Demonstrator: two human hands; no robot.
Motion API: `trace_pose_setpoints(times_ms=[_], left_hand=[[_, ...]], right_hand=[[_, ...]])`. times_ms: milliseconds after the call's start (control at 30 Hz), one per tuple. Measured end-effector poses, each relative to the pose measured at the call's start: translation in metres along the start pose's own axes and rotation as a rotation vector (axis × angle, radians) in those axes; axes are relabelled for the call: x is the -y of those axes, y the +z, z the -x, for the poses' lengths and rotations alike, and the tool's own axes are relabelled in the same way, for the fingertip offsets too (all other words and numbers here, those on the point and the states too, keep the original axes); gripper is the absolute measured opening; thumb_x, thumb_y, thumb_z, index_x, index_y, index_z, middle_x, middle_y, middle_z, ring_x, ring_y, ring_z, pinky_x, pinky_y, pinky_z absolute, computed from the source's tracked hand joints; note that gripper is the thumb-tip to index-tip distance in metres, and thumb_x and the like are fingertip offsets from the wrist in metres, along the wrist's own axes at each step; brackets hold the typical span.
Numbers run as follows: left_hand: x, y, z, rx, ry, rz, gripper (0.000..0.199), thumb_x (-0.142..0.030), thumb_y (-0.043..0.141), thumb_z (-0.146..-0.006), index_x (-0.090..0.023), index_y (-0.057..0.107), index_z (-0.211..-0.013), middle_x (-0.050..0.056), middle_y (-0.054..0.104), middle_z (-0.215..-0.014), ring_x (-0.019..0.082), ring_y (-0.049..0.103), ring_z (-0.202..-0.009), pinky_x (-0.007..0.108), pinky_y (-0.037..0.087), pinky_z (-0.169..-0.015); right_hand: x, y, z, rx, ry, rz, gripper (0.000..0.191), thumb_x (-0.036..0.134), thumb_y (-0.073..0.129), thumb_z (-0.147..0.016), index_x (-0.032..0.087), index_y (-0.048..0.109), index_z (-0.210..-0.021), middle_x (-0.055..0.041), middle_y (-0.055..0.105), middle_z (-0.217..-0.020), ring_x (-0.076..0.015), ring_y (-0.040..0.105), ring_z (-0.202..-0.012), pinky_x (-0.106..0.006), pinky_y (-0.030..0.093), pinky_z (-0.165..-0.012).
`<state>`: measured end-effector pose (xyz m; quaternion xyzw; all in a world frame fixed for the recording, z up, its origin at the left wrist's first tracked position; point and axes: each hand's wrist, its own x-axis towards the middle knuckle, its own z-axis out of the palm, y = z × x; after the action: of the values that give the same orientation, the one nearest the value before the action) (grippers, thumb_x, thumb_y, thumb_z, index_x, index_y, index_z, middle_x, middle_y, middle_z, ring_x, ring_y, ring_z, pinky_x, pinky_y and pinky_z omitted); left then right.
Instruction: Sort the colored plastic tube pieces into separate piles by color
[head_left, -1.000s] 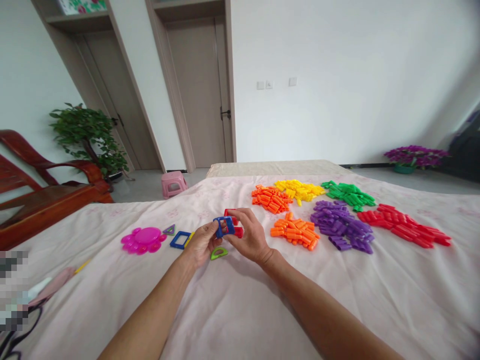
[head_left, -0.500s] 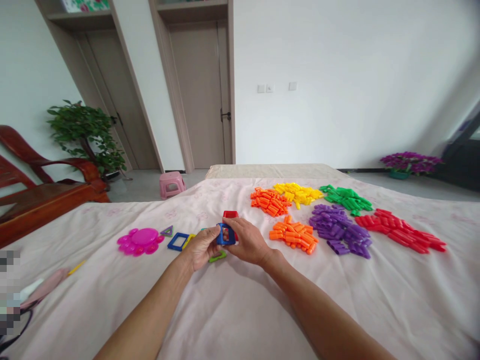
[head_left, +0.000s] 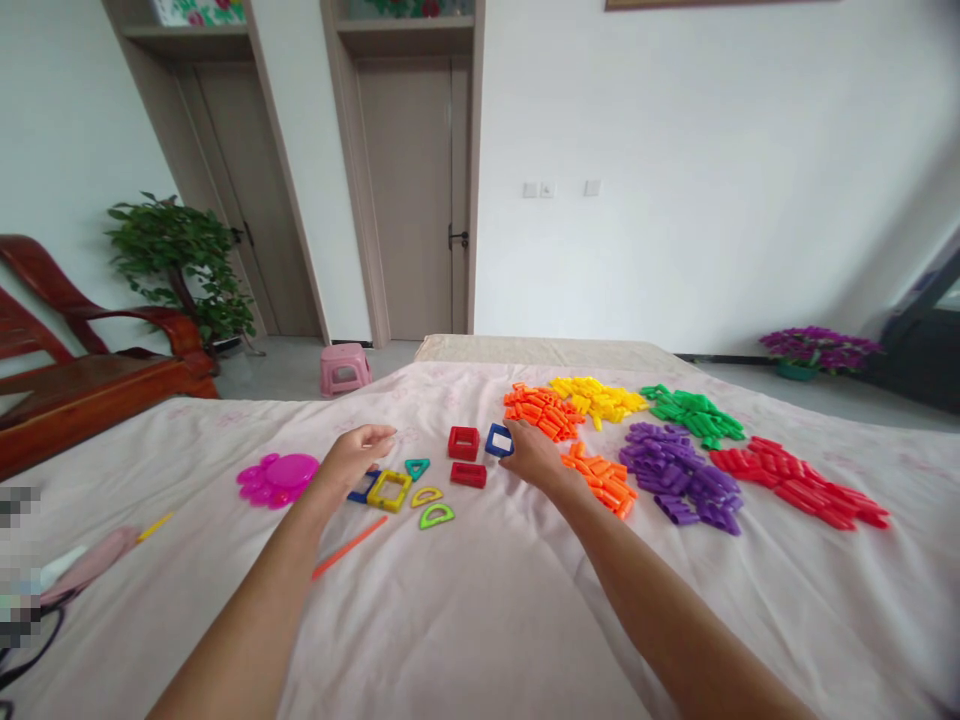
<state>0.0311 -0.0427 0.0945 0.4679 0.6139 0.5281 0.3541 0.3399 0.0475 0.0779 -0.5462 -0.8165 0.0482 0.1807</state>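
Note:
My right hand (head_left: 529,452) grips a blue square frame (head_left: 499,441) by its right side, just right of two red frame pieces, one (head_left: 463,442) behind the other (head_left: 468,475). My left hand (head_left: 362,450) is raised with fingers apart and holds nothing, above a blue square frame (head_left: 363,488) that it partly hides. Beside that frame lies a yellow square frame (head_left: 390,490). A teal triangle (head_left: 417,469), a yellow half-round piece (head_left: 427,497) and a green half-round piece (head_left: 436,516) lie between my hands. An orange stick (head_left: 349,547) rests near my left forearm.
To the right are piles of orange (head_left: 544,410), yellow (head_left: 598,400), green (head_left: 696,415), purple (head_left: 679,470) and red (head_left: 799,478) tubes. A magenta flower-shaped piece (head_left: 291,480) lies left on the cloth (head_left: 480,620). A pink stool (head_left: 346,370) stands beyond the cloth.
My hands have moved apart. My left hand has let go of the blue frame and moved left; my right hand has carried it right. The red, yellow and green pieces now show more fully.

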Motion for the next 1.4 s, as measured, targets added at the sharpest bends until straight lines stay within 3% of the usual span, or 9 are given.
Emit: trace_pose_setpoints(times_ms=[100,267,433,633,733,1000,1167,1300,1400], left_hand=[[0.019,-0.028,-0.017,-0.048,0.058,-0.238,0.041,-0.037,0.08,-0.058,-0.014,0.076,-0.092,0.011,0.076,-0.096,0.026,0.069,-0.092,0.032,0.053,-0.078],[0.044,-0.06,-0.029,-0.031,-0.032,-0.553,0.039,-0.025,0.07,-0.061,-0.017,0.072,-0.098,0.01,0.075,-0.109,0.025,0.069,-0.104,0.031,0.052,-0.09],[0.043,-0.064,-0.022,0.101,-0.068,-0.647,0.052,-0.018,0.066,-0.059,-0.021,0.07,-0.111,0.01,0.071,-0.12,0.027,0.064,-0.114,0.031,0.049,-0.094],[0.027,-0.057,-0.008,0.267,0.042,-0.749,0.062,-0.016,0.067,-0.055,-0.025,0.072,-0.116,0.011,0.066,-0.125,0.032,0.063,-0.11,0.033,0.047,-0.092],[0.022,-0.053,-0.003,0.348,0.039,-0.814,0.064,-0.014,0.068,-0.052,-0.028,0.073,-0.114,0.011,0.067,-0.119,0.032,0.064,-0.104,0.033,0.046,-0.087],[0.017,-0.053,0.0,0.259,-0.018,-0.887,0.05,-0.021,0.074,-0.051,-0.022,0.07,-0.101,0.011,0.071,-0.11,0.031,0.066,-0.1,0.034,0.048,-0.084],[0.019,-0.067,-0.003,0.208,-0.079,-0.633,0.054,-0.037,0.075,-0.057,-0.019,0.067,-0.108,0.008,0.073,-0.114,0.027,0.067,-0.106,0.031,0.05,-0.092],[0.013,-0.076,0.0,0.276,-0.106,-0.428,0.057,-0.044,0.077,-0.059,-0.019,0.07,-0.109,0.009,0.073,-0.119,0.026,0.065,-0.114,0.029,0.051,-0.093],[0.008,-0.084,0.0,0.225,-0.156,-0.596,0.055,-0.041,0.079,-0.052,-0.019,0.073,-0.102,0.009,0.075,-0.112,0.029,0.068,-0.107,0.032,0.053,-0.086]], right_hand=[[-0.002,0.001,-0.014,0.125,-0.026,0.076,0.055,0.021,0.075,-0.073,0.019,0.061,-0.126,-0.0142,0.067,-0.123,-0.0285,0.062,-0.113,-0.032,0.046,-0.086],[-0.01,0.0,-0.035,0.294,-0.079,0.099,0.064,0.029,0.082,-0.069,0.022,0.061,-0.13,-0.0125,0.064,-0.13,-0.03,0.061,-0.118,-0.032,0.046,-0.09],[-0.016,0.003,-0.04,0.333,-0.101,0.039,0.067,0.026,0.082,-0.067,0.02,0.062,-0.13,-0.0121,0.067,-0.126,-0.0304,0.064,-0.113,-0.032,0.047,-0.09],[-0.019,-0.002,-0.03,0.34,-0.108,-0.051,0.075,0.027,0.083,-0.063,0.018,0.06,-0.134,-0.0136,0.064,-0.13,-0.0314,0.062,-0.115,-0.035,0.047,-0.095],[-0.016,-0.003,-0.017,0.222,-0.043,-0.034,0.068,0.033,0.076,-0.074,0.016,0.057,-0.138,-0.0166,0.06,-0.135,-0.0324,0.059,-0.121,-0.038,0.047,-0.097],[-0.01,0.025,0.019,-0.224,0.03,-0.131,0.048,0.022,0.057,-0.087,0.019,0.058,-0.135,-0.0143,0.059,-0.135,-0.0286,0.058,-0.123,-0.041,0.047,-0.103],[-0.011,0.03,0.021,-0.493,-0.077,-0.255,0.041,0.016,0.049,-0.087,0.018,0.064,-0.125,-0.0132,0.063,-0.127,-0.0268,0.058,-0.118,-0.044,0.048,-0.103],[0.002,0.032,0.024,-0.529,-0.21,-0.378,0.039,0.012,0.049,-0.086,0.021,0.067,-0.119,-0.0105,0.067,-0.116,-0.024,0.062,-0.108,-0.042,0.052,-0.097],[0.022,0.032,0.032,-0.474,-0.341,-0.394,0.038,0.008,0.049,-0.086,0.022,0.069,-0.115,-0.0088,0.069,-0.11,-0.0232,0.063,-0.104,-0.04,0.052,-0.095]])
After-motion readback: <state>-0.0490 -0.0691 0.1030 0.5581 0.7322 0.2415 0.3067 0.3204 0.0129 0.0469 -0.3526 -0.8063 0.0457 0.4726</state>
